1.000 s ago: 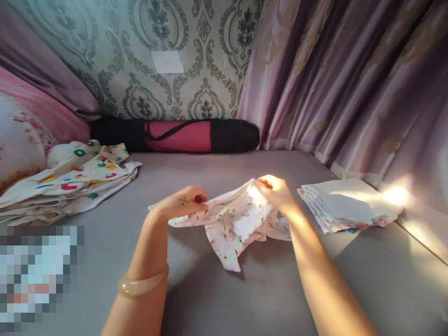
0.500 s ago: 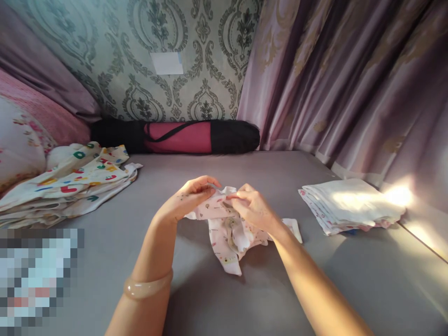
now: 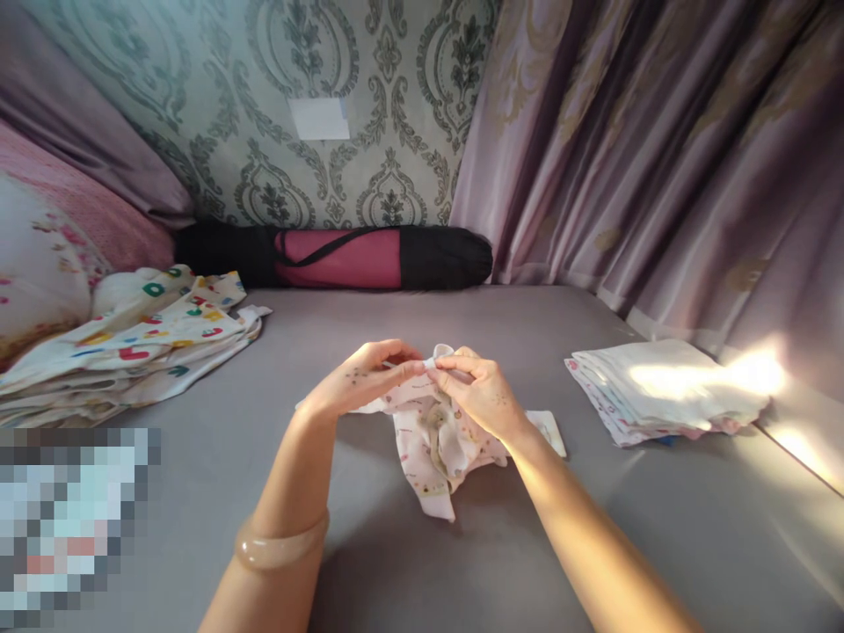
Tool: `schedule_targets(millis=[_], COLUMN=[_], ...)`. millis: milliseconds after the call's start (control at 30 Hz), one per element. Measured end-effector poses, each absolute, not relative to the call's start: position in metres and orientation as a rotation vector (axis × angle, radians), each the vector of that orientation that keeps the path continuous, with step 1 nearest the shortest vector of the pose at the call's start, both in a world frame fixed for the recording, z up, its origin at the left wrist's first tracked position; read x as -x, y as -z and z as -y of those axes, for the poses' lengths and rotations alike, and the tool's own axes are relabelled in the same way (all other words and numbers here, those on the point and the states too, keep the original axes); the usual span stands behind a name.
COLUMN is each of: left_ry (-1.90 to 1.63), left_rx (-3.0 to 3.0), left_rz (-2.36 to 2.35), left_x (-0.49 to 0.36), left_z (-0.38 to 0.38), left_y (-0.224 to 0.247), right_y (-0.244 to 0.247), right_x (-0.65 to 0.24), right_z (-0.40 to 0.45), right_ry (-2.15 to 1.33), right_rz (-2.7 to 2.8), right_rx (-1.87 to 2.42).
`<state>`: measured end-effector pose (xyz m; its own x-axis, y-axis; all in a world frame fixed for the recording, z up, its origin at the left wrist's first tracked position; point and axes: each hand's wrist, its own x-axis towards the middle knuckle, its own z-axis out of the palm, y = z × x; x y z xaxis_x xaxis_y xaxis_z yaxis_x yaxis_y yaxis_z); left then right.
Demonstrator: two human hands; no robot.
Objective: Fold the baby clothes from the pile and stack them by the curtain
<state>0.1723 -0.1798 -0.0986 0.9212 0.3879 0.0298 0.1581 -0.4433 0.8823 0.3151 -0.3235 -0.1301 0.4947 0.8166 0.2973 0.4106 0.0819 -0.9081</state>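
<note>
A small white garment [image 3: 422, 457] with a fine coloured print lies crumpled on the grey surface in the middle of the head view. My left hand [image 3: 369, 374] pinches its upper edge from the left, thumb against fingers. Close beside it, my right hand [image 3: 481, 387] pinches the same edge from the right, and the fingertips of both hands almost meet. A small loop of white cloth stands up just above the fingertips. One pale end of the cloth shows beyond my right wrist. My hands hide part of the garment's upper side.
On the right is a stack of folded white cloths [image 3: 659, 387]. Patterned clothes [image 3: 138, 338] are piled at the left, near a floral pillow [image 3: 40, 264]. A black and dark pink long bag [image 3: 343, 258] lies along the wall. A blurred patch covers the lower left corner.
Both hands have come closer together at the garment's upper edge. The cloth there is now bunched into a small raised loop, and my left hand has shifted slightly right.
</note>
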Motion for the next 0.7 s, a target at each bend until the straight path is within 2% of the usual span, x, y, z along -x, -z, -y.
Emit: schedule_targets(millis=[233,433,700], left_ry=[-0.32,-0.297,-0.629], left_rx=[-2.192,-2.061,-2.092], left_rz=[-0.349,-0.326,-0.502], left_x=[-0.172,-0.174,-0.156], left_z=[0.183,0.182,0.168], left_y=[0.093,0.099,0.087], right_y=[0.132,0.13,0.096], right_x=[-0.314,-0.315,-0.357], right_z=[0.323,0.326,0.347], right_ry=[-0.381,-0.321,-0.352], right_rz=[1.146,1.197,1.148], right_rx=[1.526,1.554,1.765])
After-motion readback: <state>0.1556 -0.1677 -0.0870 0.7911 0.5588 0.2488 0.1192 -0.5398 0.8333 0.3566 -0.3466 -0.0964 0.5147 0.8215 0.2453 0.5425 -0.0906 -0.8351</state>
